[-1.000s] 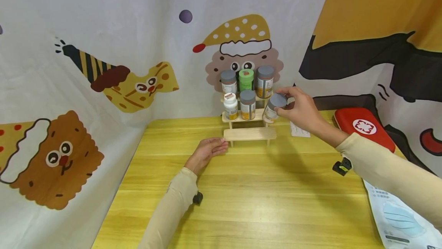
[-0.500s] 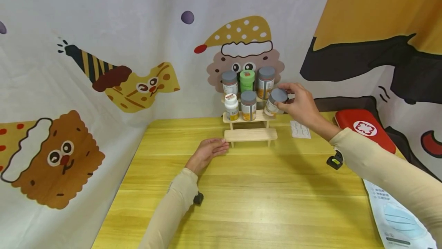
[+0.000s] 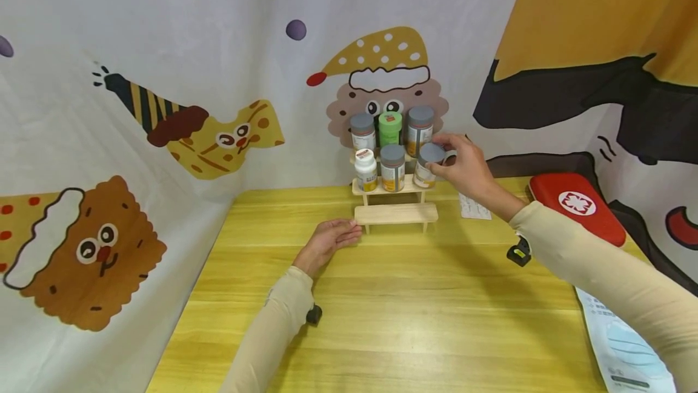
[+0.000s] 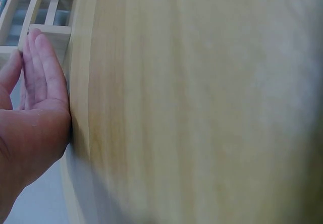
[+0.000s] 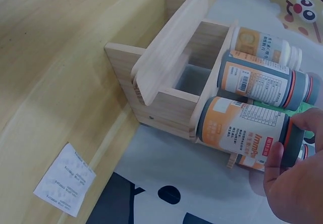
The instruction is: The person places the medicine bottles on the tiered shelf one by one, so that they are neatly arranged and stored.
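Observation:
A three-step wooden rack [image 3: 395,213] stands at the back of the table with pill bottles on its upper two steps. My right hand [image 3: 468,166] grips a grey-capped pill bottle [image 5: 242,128] by its cap, thumb and fingers on opposite sides. The bottle's base is at the right end of the middle step. To its left stand another grey-capped bottle [image 3: 392,169] and a small white bottle [image 3: 366,170]. My left hand [image 3: 329,240] touches the left end of the bottom step, its fingers [image 4: 48,72] straight.
On the top step are two grey-capped bottles and a green bottle [image 3: 389,129] between them. A printed paper slip [image 5: 65,181] lies right of the rack. Further right are a red first-aid case [image 3: 577,206] and a mask packet [image 3: 627,344]. A printed curtain [image 3: 218,48] hangs behind.
The bottle in my right hand has gone from tilted to nearly upright and shifted slightly left, closer to its neighbour. My left hand has stayed at the rack's end.

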The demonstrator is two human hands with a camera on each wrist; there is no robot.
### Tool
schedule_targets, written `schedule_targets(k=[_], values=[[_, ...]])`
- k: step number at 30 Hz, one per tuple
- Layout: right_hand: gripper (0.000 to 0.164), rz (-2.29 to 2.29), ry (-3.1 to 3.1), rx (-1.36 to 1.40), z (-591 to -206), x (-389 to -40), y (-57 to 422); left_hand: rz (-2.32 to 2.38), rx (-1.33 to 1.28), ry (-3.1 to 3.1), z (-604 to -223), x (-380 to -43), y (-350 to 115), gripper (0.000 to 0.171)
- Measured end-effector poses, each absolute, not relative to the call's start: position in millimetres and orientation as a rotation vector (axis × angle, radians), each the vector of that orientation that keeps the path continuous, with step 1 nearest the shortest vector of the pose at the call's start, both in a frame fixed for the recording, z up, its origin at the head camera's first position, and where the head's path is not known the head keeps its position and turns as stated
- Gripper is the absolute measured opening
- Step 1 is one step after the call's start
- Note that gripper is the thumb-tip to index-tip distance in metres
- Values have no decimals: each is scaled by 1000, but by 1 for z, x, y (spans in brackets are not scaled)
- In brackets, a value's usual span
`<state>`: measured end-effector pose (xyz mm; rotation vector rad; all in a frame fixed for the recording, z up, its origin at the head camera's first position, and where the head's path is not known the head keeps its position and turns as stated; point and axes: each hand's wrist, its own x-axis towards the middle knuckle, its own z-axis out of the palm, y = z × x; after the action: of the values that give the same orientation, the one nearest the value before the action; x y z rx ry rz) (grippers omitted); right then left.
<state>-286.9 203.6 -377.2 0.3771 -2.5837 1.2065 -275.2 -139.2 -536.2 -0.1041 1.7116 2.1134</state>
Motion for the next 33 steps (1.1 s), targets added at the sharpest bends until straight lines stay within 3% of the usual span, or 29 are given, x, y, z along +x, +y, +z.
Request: schedule_targets(k=[22,33], values=[[55,1212,-2523,268,-382,-295,195,2130,-98,1715,-537,-275,-139,17],[67,1249,-2530,272,-391,-295,206,2129,-128,1716,-532,-276,-137,17]])
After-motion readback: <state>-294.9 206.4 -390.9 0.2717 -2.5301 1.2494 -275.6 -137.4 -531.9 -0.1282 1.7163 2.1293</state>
